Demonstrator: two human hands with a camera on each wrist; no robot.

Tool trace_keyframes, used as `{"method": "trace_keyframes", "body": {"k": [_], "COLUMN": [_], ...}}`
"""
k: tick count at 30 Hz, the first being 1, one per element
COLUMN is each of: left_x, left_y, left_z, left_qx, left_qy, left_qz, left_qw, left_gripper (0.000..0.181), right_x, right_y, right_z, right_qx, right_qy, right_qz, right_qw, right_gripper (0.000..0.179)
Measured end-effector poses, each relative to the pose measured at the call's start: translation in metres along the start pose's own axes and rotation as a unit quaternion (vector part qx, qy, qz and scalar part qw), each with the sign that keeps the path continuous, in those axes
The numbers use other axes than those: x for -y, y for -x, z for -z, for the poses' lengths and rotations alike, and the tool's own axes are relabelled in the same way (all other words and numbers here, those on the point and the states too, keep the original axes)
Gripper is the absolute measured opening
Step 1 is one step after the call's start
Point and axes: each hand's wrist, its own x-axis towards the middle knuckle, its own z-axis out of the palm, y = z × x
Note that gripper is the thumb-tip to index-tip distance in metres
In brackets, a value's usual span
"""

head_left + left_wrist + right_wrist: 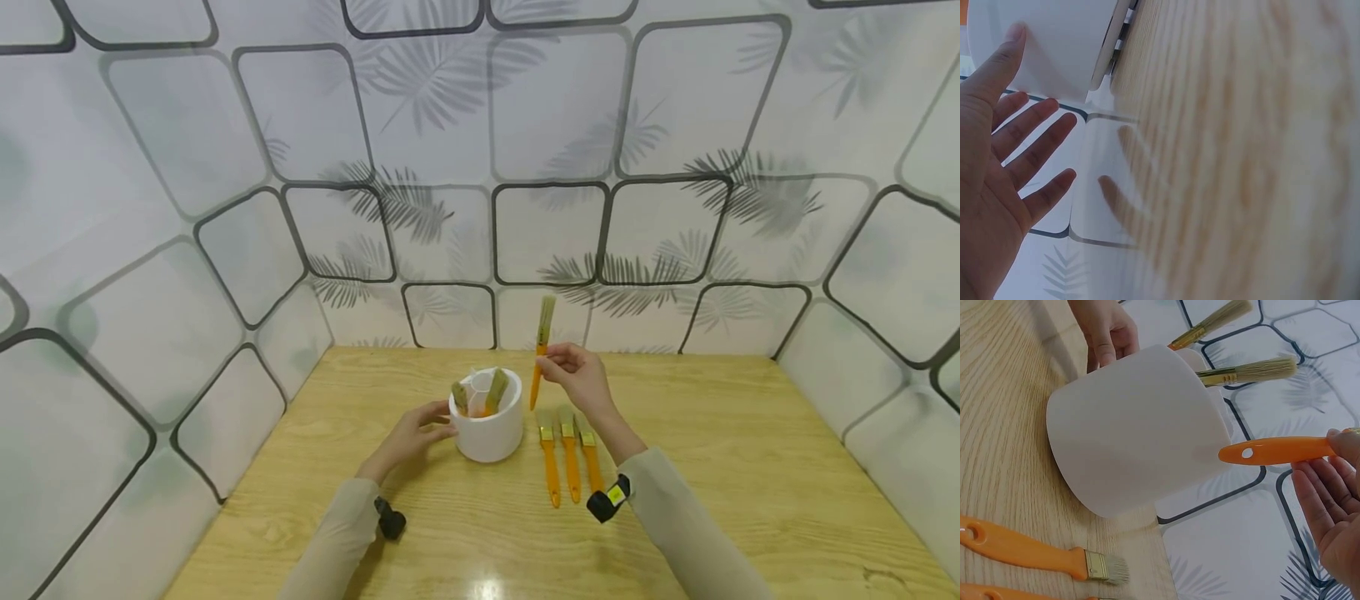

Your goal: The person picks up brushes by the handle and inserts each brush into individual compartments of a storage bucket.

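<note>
A white round holder [489, 439] stands upright on the table, with two paintbrushes in it, bristles up: one at the right [496, 392], one at the left [460, 398]. My left hand [411, 437] rests at its left side, fingers extended, and the thumb [1013, 37] lies against the white wall in the left wrist view. Just right of the rim, my right hand [581, 382] pinches another paintbrush [546, 317] between thumb and fingertips. Its bristles point up, and its orange handle [1272, 450] ends beside the holder's rim.
Three more orange-handled paintbrushes lie side by side right of the holder: a left one [551, 473], a middle one [572, 471] and a right one [592, 467], bristles away from me. The wooden table [750, 467] ends at a patterned wall [551, 233].
</note>
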Motion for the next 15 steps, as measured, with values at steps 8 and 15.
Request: {"method": "trace_keyframes", "body": {"k": [8, 15], "left_x": [-0.002, -0.003], "left_y": [0.000, 0.001], "left_z": [0.000, 0.000], "left_qx": [0.003, -0.001], "left_qy": [-0.002, -0.004], "left_qz": [-0.006, -0.003], "left_qw": [1.0000, 1.0000], "left_gripper": [0.050, 0.050], "right_x": [-0.019, -0.018], "right_y": [-0.009, -0.012], "right_z": [0.001, -0.001], "right_qx": [0.000, -0.004], "right_qy": [-0.013, -0.020], "right_qz": [0.005, 0.013], "right_qw": [0.9999, 0.9997], "right_gripper": [0.030, 0.032]}}
